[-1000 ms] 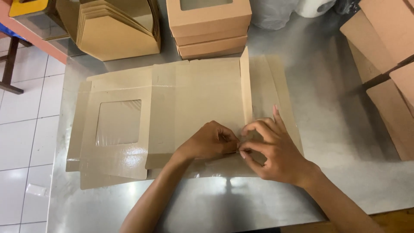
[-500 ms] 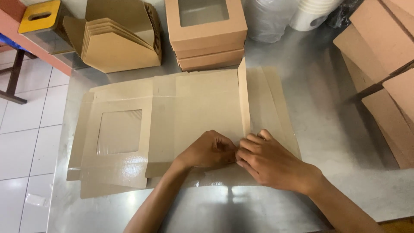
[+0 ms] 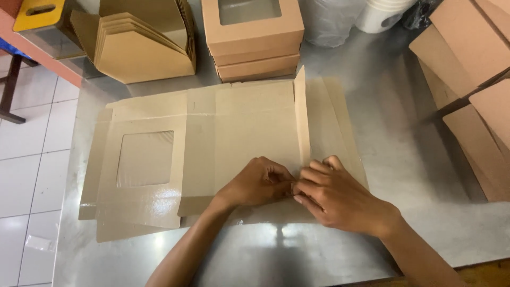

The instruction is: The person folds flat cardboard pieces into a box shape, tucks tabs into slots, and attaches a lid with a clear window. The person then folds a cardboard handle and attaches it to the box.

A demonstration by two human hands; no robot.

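Both hands meet at near-right corner of the flat box blank [image 3: 249,133], lying mid worktop [image 3: 425,175]. Left hand [image 3: 257,183] curled, right hand [image 3: 340,197] fingers pinched on a flap edge; the pinch itself is hidden btwn knuckles. Behind: 3 stacked window boxes [image 3: 254,40], top cut off; a pile of folded blanks [image 3: 141,50], count unclear.

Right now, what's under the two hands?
Both the left hand and right hand press on the near edge of the flat box blank, which lies on the steel table. The fold beneath the fingers is covered.
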